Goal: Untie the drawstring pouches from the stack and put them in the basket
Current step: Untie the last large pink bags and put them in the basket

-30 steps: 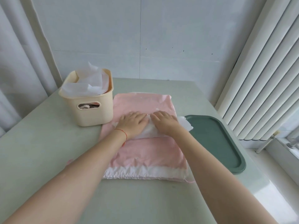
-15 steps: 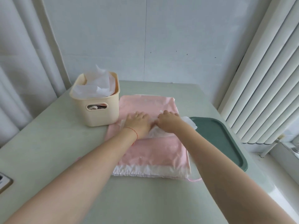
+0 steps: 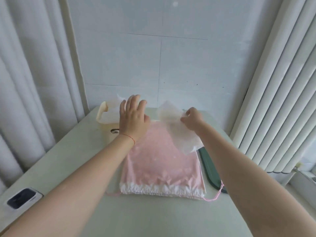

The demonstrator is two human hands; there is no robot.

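Head view: right grip pinches a white pouch above the pink stack; left grip, fingers spread and released, hovers beside the basket.

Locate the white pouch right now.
The white pouch hangs pinched in the right hand, above the pink stack's far right corner, right of the basket.
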